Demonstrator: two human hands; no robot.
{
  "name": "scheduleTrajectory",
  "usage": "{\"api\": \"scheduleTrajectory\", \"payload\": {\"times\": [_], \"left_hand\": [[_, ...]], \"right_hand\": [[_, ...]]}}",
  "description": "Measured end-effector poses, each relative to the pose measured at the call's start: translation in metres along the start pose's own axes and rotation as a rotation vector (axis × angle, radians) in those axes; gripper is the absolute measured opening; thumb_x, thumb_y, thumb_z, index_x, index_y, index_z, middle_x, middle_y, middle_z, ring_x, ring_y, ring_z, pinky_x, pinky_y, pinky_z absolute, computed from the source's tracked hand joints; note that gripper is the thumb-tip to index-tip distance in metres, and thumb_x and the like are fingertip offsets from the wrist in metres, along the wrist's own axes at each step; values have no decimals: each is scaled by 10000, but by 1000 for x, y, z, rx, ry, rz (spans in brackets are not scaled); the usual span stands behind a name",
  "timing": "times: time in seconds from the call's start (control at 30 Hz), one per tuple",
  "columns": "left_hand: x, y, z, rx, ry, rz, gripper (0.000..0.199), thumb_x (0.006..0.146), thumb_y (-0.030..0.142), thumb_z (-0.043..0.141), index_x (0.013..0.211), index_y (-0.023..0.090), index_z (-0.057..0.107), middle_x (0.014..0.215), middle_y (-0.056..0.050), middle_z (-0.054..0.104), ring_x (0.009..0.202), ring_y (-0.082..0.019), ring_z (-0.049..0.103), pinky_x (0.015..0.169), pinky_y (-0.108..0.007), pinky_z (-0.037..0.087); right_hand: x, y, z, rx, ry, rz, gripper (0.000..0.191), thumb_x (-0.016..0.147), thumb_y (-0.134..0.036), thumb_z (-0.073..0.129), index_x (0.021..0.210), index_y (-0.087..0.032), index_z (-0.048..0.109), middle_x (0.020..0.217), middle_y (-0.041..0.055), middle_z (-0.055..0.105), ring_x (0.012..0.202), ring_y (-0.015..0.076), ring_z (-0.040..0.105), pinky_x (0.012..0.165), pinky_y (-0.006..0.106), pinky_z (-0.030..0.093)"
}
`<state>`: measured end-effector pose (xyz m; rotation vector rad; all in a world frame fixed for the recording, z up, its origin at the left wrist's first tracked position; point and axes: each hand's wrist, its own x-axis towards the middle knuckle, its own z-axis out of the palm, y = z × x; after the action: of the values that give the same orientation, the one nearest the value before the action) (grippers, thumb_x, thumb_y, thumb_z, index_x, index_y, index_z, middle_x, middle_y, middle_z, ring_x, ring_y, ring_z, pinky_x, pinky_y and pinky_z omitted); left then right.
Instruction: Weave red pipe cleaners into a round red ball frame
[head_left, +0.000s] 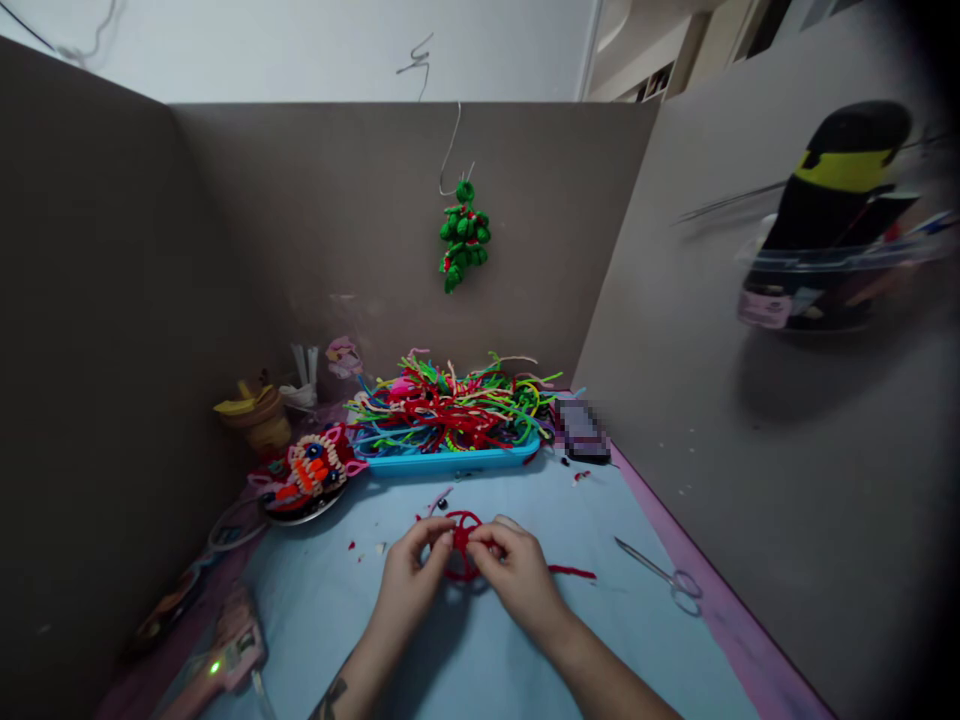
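Over the light blue cloth, a red ring-shaped piece made of fuzzy pipe cleaner is pinched between my two hands. My left hand has thumb and fingertips closed on its left side. On the other side, my right hand grips it the same way. A straight red stem sticks out to the right beyond my right hand. Fingers hide part of the ring's middle. Just behind it lie a small dark bead and a short purple piece.
A blue tray heaped with colourful pipe cleaners stands at the back. Scissors lie right, a pink glue gun with a green light front left. A plate holds beaded pieces. A green ornament hangs on the back partition.
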<state>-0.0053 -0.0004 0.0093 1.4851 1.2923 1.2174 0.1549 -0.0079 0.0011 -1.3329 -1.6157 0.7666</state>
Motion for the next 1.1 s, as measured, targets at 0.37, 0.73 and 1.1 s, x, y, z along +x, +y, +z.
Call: {"api": "scheduleTrajectory", "payload": {"times": [0.37, 0.73, 1.1], "left_hand": [[-11, -3, 11, 78, 55, 13, 331, 798, 353, 625, 1072, 170, 652, 825, -67, 768, 709, -209, 704, 533, -256, 497], [-2, 0, 0, 133, 133, 37, 348, 755, 337, 660, 1060, 171, 676, 865, -70, 728, 738, -209, 659, 692, -323, 514], [-5, -7, 5, -87, -105, -18, 463, 767, 268, 668, 1209, 176, 568, 788, -16, 656, 783, -187, 624, 781, -324, 485]], "right_hand": [[0, 5, -2, -10, 156, -125, 142, 824, -156, 566, 736, -183, 674, 706, 13, 609, 651, 140, 569, 613, 222, 425], [-5, 6, 3, -54, 149, -282, 123, 855, -139, 565, 798, -198, 656, 752, 21, 638, 718, 151, 602, 673, 245, 456], [-3, 2, -4, -85, 51, -401, 151, 889, -138, 535, 834, -200, 661, 770, 32, 624, 736, 164, 584, 672, 266, 454]]}}
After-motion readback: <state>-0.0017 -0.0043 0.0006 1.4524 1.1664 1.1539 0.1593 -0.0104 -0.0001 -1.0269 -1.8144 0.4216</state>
